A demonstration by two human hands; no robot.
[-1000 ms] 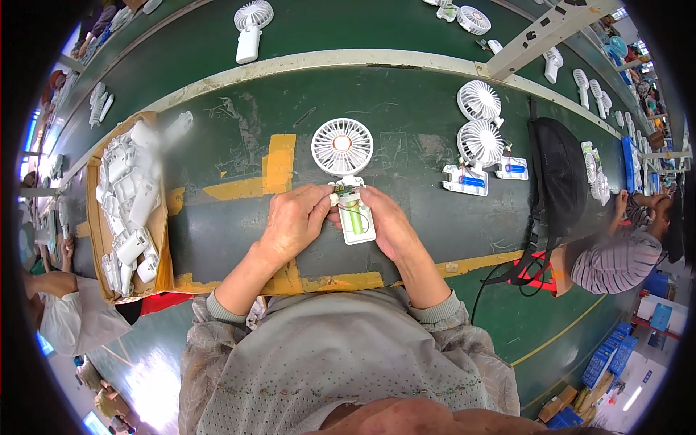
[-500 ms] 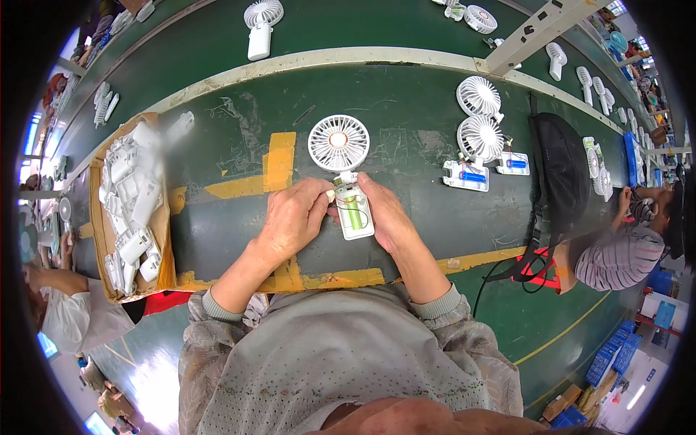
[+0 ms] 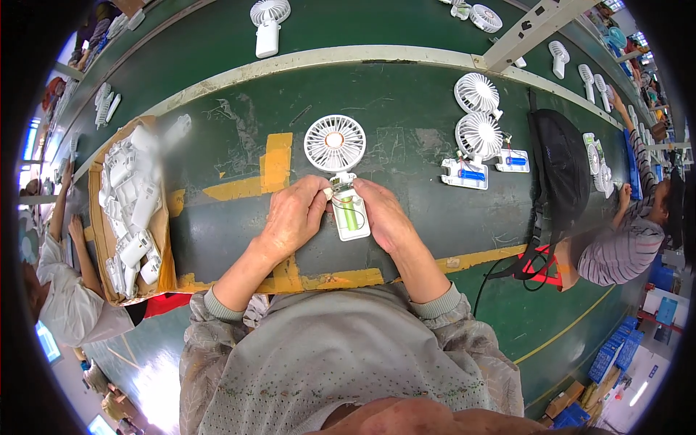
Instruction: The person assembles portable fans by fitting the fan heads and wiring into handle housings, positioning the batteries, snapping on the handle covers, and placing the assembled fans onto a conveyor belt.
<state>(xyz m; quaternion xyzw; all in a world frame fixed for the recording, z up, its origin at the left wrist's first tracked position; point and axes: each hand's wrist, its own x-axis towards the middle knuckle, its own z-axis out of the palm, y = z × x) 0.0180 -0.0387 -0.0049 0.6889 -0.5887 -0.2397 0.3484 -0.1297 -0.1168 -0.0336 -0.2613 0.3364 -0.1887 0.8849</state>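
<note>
a white handheld fan (image 3: 334, 143) lies just in front of the person on the dark green surface (image 3: 406, 174), its head flat and its handle (image 3: 344, 230) open toward the body. inside the handle are a light-green battery cell (image 3: 349, 212) and a dark wire. the left hand (image 3: 291, 214) has its fingers drawn narrow on the handle's upper left edge, beside a small white part (image 3: 328, 193). the right hand (image 3: 386, 217) holds the handle's upper right side, fingers closed in against it.

yellow tape (image 3: 278, 163) marks the surface beyond the left hand. well to the right are two more opened fans (image 3: 478, 135) with blue cells (image 3: 472, 175), then a black bag (image 3: 558, 167). on the left, a cardboard box (image 3: 168, 254) is heaped with white plastic casings (image 3: 145, 199). a person in a striped top (image 3: 620, 254) sits at the far right.
</note>
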